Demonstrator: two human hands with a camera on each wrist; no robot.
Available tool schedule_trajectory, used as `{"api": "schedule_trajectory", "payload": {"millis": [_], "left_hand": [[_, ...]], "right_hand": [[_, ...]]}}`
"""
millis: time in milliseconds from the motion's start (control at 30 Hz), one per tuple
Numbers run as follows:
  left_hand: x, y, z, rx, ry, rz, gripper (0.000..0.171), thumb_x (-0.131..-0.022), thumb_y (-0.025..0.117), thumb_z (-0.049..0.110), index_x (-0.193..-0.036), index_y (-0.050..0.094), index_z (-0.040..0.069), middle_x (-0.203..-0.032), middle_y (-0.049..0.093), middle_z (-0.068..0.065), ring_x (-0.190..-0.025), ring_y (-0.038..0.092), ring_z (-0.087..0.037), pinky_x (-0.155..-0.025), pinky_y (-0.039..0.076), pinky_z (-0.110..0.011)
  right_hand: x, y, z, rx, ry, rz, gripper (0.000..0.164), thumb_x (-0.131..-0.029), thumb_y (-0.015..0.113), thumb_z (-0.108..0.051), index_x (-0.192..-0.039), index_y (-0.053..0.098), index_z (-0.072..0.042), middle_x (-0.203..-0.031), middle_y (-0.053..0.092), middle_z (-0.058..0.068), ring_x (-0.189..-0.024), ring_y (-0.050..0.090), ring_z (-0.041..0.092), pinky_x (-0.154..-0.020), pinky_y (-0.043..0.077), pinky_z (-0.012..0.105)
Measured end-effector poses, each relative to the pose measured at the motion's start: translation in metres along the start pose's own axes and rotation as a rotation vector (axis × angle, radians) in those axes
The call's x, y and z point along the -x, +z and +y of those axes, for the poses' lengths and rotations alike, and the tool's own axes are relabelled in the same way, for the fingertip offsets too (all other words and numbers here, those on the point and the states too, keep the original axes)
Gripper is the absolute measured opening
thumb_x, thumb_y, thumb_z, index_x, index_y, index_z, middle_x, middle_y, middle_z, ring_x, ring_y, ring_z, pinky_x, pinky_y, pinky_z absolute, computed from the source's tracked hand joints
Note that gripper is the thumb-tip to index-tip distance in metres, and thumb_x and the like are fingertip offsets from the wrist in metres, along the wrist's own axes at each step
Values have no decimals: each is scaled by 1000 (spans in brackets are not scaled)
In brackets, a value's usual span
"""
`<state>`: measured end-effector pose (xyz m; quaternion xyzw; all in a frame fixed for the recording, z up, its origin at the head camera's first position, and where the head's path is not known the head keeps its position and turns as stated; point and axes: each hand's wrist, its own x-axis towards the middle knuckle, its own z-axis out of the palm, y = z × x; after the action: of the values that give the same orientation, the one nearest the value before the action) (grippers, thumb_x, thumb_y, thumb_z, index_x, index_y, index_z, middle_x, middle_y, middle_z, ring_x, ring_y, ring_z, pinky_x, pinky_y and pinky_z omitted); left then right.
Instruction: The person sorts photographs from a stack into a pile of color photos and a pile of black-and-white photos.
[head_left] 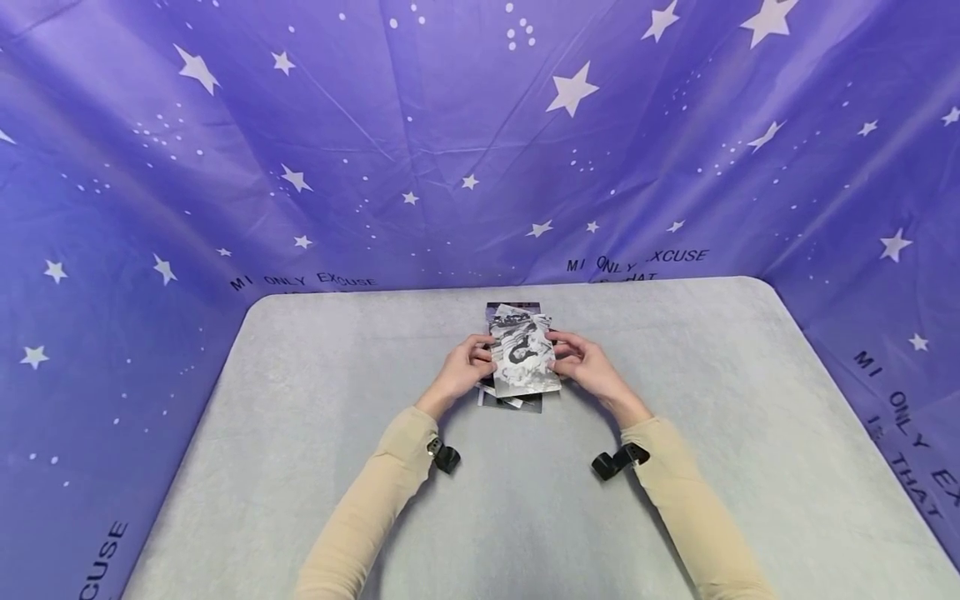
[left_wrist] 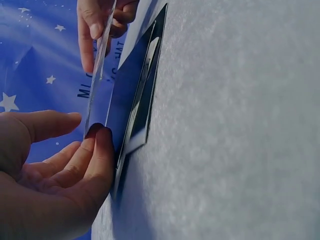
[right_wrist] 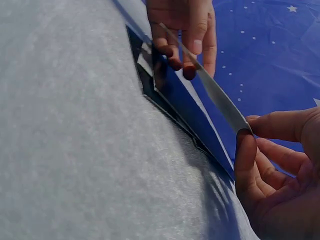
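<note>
A black-and-white picture card (head_left: 521,357) is held just above a loose pile of similar cards (head_left: 510,402) on the table. My left hand (head_left: 468,365) holds its left edge, thumb on the printed side and fingers underneath. On the opposite edge my right hand (head_left: 585,363) pinches it between thumb and fingertips. In the right wrist view the raised card (right_wrist: 220,97) appears nearly edge-on, tilted and apart from the stack (right_wrist: 170,92). The left wrist view shows the stacked cards (left_wrist: 131,95) unevenly aligned. Most of their faces are hidden under the held card.
A pale grey table (head_left: 360,350) with rounded far corners carries the pile near its far edge. Behind and beside it hangs a purple-blue cloth (head_left: 420,167) with white stars and printed words. Dark straps with black devices (head_left: 447,458) sit on both sleeved wrists.
</note>
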<state>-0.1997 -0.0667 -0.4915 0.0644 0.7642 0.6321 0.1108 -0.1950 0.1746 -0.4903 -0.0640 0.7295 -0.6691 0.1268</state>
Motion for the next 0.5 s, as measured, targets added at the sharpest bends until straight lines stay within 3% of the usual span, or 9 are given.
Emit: {"api": "schedule_trajectory", "payload": {"millis": [233, 500], "left_hand": [[2, -13, -7, 39, -7, 53, 41, -81, 62, -12, -121, 57, -6, -92, 66, -18, -72, 60, -10, -65, 51, -22], [26, -34, 25, 86, -31, 0, 43, -83, 56, -17, -125, 48, -16, -102, 58, -37, -74, 61, -16, -77, 55, -43]], "right_hand": [[-4, 15, 1, 39, -16, -10, 58, -82, 63, 10, -137, 45, 8, -110, 55, 25, -73, 60, 8, -60, 50, 20], [-8, 34, 2, 71, -66, -9, 49, -85, 62, 8, -132, 48, 11, -107, 58, 27, -80, 60, 13, -66, 49, 18]]}}
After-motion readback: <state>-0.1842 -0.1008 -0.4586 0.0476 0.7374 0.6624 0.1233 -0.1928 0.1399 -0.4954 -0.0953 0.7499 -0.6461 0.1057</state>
